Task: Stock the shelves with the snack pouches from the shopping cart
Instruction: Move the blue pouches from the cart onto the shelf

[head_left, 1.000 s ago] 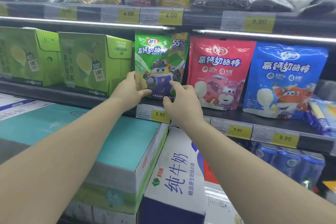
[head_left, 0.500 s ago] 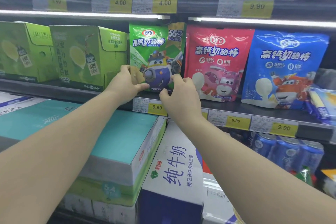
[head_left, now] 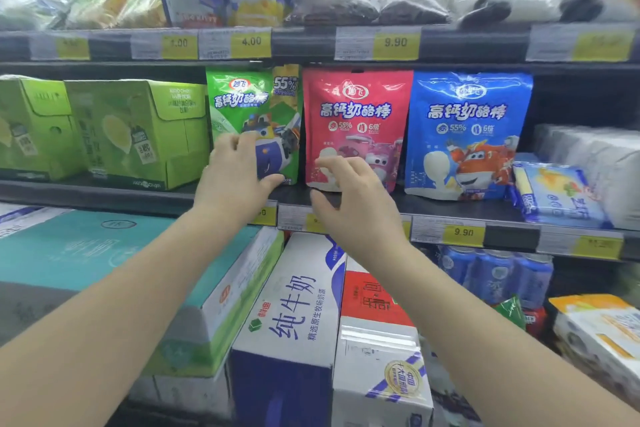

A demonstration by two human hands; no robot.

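A green snack pouch (head_left: 249, 104) stands upright on the middle shelf (head_left: 450, 211), between green cartons and a red pouch (head_left: 356, 114). A blue pouch (head_left: 467, 114) stands right of the red one. My left hand (head_left: 235, 177) lies against the green pouch's lower front, with the fingers pointing up over the picture and the thumb along its bottom edge. My right hand (head_left: 349, 194) hovers in front of the red pouch's lower left corner, fingers loosely curled, holding nothing. The shopping cart is out of view.
Green cartons (head_left: 138, 132) fill the shelf's left side and blue flat packs (head_left: 554, 191) lie at the right. The upper shelf (head_left: 311, 45) carries wrapped goods and price tags. Milk cases (head_left: 287, 322) and a teal box (head_left: 104, 253) are stacked below my arms.
My right hand has let go of the green pouch and moved right, in front of the red pouch. My left hand has shifted from the pouch's edge onto its front.
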